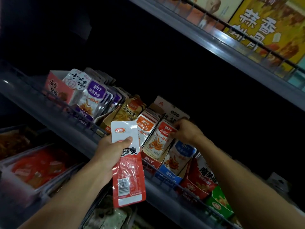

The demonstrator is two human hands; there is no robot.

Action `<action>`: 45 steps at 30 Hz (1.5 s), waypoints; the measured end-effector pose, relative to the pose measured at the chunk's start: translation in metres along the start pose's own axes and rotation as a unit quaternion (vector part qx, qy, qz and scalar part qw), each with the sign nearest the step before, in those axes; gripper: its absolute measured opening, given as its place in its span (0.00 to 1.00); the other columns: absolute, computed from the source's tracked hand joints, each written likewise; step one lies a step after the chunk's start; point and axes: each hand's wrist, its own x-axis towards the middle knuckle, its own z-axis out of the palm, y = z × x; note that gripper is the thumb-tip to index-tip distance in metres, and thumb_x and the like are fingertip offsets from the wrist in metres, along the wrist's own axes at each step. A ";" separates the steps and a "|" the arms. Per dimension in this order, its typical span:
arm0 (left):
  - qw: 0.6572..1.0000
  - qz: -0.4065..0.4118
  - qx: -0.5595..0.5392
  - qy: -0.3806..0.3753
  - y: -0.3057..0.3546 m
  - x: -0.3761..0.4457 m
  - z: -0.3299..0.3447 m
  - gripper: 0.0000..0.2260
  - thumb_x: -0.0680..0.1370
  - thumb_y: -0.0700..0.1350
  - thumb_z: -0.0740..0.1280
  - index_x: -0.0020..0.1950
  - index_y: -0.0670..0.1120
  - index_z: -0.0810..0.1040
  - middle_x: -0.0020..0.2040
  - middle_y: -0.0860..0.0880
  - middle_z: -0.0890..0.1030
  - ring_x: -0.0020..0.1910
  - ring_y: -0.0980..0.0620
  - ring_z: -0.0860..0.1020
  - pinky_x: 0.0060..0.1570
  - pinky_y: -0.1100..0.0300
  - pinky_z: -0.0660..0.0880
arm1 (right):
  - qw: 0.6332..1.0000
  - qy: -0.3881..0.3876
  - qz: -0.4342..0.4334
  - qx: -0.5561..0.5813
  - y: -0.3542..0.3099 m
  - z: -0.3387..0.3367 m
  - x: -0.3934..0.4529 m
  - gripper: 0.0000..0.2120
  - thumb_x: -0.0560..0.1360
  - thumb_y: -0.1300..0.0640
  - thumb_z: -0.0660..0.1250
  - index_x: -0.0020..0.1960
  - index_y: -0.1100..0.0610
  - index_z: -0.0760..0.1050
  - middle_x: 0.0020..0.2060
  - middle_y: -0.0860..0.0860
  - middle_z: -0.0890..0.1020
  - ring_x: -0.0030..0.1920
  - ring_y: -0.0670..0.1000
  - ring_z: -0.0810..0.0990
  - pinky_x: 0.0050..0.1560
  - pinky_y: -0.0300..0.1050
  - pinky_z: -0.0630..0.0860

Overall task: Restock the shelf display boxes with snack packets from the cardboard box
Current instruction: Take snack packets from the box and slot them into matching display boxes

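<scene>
Your left hand (113, 151) grips a red and white snack packet (127, 164) in front of the shelf rail (92, 139), thumb curled across its white upper half, fingers hidden behind it. The packet hangs upright, barcode end down; your thumb and palm cover part of its printed characters.

Just beyond the rail and right of that packet, your right hand (186, 131) pinches the top edge of an orange-topped packet (160, 139), the front one in the orange display box (151, 160). Its fingertips curl over the packet's corner, so you cannot see the label's last character. More orange-topped packets are stacked behind it, only their top edges showing.

Right of the orange box along the rail stand a blue display box (168, 175), a red one (199, 180) and a green one (219, 204); your right forearm cuts off part of these, and their print is blurred.

Left of the orange box sit tan packets (128, 111), then purple-topped packets (94, 100), then a pink display box (57, 91) at the far end, all leaning back.

Behind the boxes the shelf is too dark to read. Below the rail, trays of red packets (38, 167) are smeared and dim. Above, the upper shelf (214, 42) carries a yellow box (267, 30), cut off by the frame edge.
</scene>
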 end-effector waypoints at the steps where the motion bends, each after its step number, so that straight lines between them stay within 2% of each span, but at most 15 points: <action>1: 1.000 -0.001 0.001 -0.001 0.000 -0.001 0.000 0.07 0.78 0.42 0.71 0.54 0.43 0.81 0.46 0.40 0.86 0.47 0.37 0.84 0.55 0.40 0.79 | 1.000 0.000 0.006 0.000 0.000 0.000 0.001 0.12 0.74 0.49 0.72 0.55 0.51 0.77 0.48 0.46 0.80 0.45 0.47 0.77 0.53 0.46 0.78; 5: 1.000 0.001 0.003 0.009 0.001 -0.002 0.000 0.03 0.77 0.41 0.71 0.50 0.44 0.82 0.44 0.41 0.86 0.44 0.39 0.84 0.52 0.44 0.79 | 1.000 0.001 0.016 -0.027 -0.001 0.003 0.003 0.15 0.72 0.48 0.73 0.55 0.52 0.76 0.51 0.49 0.81 0.49 0.50 0.80 0.54 0.49 0.79; 13: 1.000 -0.004 -0.011 0.002 0.001 -0.006 0.000 0.06 0.75 0.40 0.73 0.51 0.43 0.81 0.41 0.42 0.86 0.37 0.44 0.84 0.41 0.52 0.79 | 0.997 0.063 -0.007 -0.036 0.001 -0.002 0.003 0.09 0.75 0.47 0.70 0.50 0.50 0.75 0.45 0.48 0.79 0.45 0.49 0.79 0.51 0.51 0.80; 16: 1.000 -0.007 -0.022 0.004 0.005 -0.011 0.001 0.09 0.73 0.41 0.75 0.50 0.43 0.81 0.37 0.45 0.86 0.31 0.48 0.83 0.35 0.56 0.77 | 0.986 0.124 -0.049 0.101 -0.015 -0.011 -0.017 0.07 0.76 0.45 0.68 0.46 0.48 0.74 0.42 0.45 0.78 0.43 0.46 0.79 0.45 0.45 0.80; 18: 1.000 -0.010 -0.012 0.007 0.007 -0.014 0.005 0.12 0.71 0.43 0.77 0.51 0.43 0.81 0.37 0.45 0.86 0.31 0.48 0.84 0.35 0.56 0.77 | 0.968 0.048 -0.076 0.233 -0.037 -0.015 -0.046 0.14 0.72 0.40 0.70 0.48 0.50 0.75 0.43 0.46 0.79 0.44 0.47 0.80 0.42 0.41 0.79; 20: 1.000 -0.006 -0.003 0.014 0.007 -0.018 0.009 0.13 0.70 0.45 0.78 0.51 0.44 0.82 0.39 0.45 0.86 0.34 0.47 0.84 0.36 0.54 0.78 | 0.954 -0.076 -0.102 0.271 -0.056 -0.011 -0.078 0.22 0.68 0.39 0.73 0.51 0.54 0.77 0.43 0.51 0.82 0.43 0.51 0.82 0.43 0.46 0.81; 23: 1.000 0.002 0.008 -0.004 0.005 -0.027 0.019 0.10 0.73 0.47 0.75 0.52 0.44 0.83 0.42 0.44 0.87 0.39 0.44 0.85 0.41 0.52 0.80 | 0.935 -0.166 -0.109 0.295 -0.056 0.000 -0.105 0.14 0.71 0.49 0.75 0.47 0.57 0.78 0.39 0.51 0.85 0.36 0.48 0.83 0.37 0.42 0.81; 25: 1.000 -0.005 0.011 -0.026 0.005 -0.034 0.025 0.10 0.78 0.49 0.69 0.52 0.43 0.82 0.44 0.43 0.86 0.38 0.46 0.85 0.42 0.53 0.80 | 0.922 -0.166 -0.078 0.341 -0.043 -0.001 -0.113 0.07 0.73 0.54 0.74 0.45 0.54 0.77 0.38 0.49 0.85 0.35 0.45 0.83 0.35 0.38 0.79; 31: 0.997 -0.038 -0.003 -0.059 0.011 -0.054 0.032 0.09 0.83 0.44 0.61 0.54 0.40 0.77 0.37 0.46 0.83 0.33 0.52 0.79 0.38 0.56 0.75 | 0.883 -0.063 0.016 0.466 -0.004 -0.006 -0.138 0.07 0.74 0.58 0.73 0.50 0.55 0.79 0.40 0.50 0.87 0.38 0.48 0.85 0.37 0.43 0.82; 33: 0.997 -0.024 0.043 -0.054 0.009 -0.060 0.033 0.10 0.83 0.46 0.61 0.54 0.40 0.78 0.38 0.46 0.83 0.37 0.51 0.80 0.41 0.55 0.77 | 0.856 0.003 0.029 0.516 0.004 -0.011 -0.149 0.04 0.75 0.60 0.72 0.48 0.55 0.79 0.37 0.48 0.86 0.37 0.49 0.86 0.36 0.45 0.83; 35: 0.996 -0.015 0.076 -0.049 0.005 -0.066 0.035 0.12 0.83 0.47 0.61 0.56 0.40 0.78 0.44 0.43 0.84 0.42 0.49 0.81 0.51 0.50 0.78 | 0.846 0.048 0.027 0.530 0.008 -0.016 -0.157 0.02 0.76 0.59 0.71 0.48 0.54 0.80 0.35 0.46 0.86 0.35 0.48 0.86 0.32 0.39 0.80; 37: 0.995 -0.022 0.088 -0.051 0.000 -0.073 0.038 0.13 0.83 0.49 0.60 0.57 0.41 0.78 0.48 0.42 0.85 0.45 0.47 0.82 0.57 0.45 0.77 | 0.838 0.025 0.021 0.545 0.004 -0.016 -0.163 0.02 0.76 0.58 0.71 0.48 0.55 0.81 0.37 0.49 0.87 0.37 0.50 0.86 0.37 0.42 0.82; 39: 0.995 -0.033 0.072 -0.066 -0.003 -0.081 0.040 0.12 0.83 0.49 0.60 0.57 0.43 0.79 0.46 0.43 0.85 0.43 0.48 0.82 0.53 0.47 0.78 | 0.829 -0.022 0.015 0.558 -0.003 -0.011 -0.169 0.05 0.75 0.57 0.71 0.49 0.57 0.81 0.40 0.53 0.87 0.41 0.53 0.86 0.45 0.47 0.83; 43: 0.989 -0.045 0.066 -0.125 -0.005 -0.093 0.048 0.10 0.83 0.46 0.61 0.58 0.44 0.79 0.40 0.46 0.86 0.37 0.50 0.82 0.43 0.53 0.78 | 0.829 -0.046 0.023 0.557 -0.013 0.007 -0.182 0.08 0.73 0.55 0.74 0.46 0.58 0.78 0.39 0.53 0.85 0.36 0.49 0.85 0.35 0.41 0.80; 45: 0.983 -0.048 0.083 -0.154 -0.008 -0.096 0.052 0.09 0.82 0.43 0.62 0.59 0.44 0.78 0.39 0.46 0.86 0.38 0.49 0.83 0.42 0.54 0.78 | 0.803 -0.088 0.027 0.589 -0.011 0.016 -0.190 0.11 0.72 0.53 0.75 0.52 0.57 0.80 0.45 0.54 0.86 0.46 0.54 0.86 0.50 0.53 0.82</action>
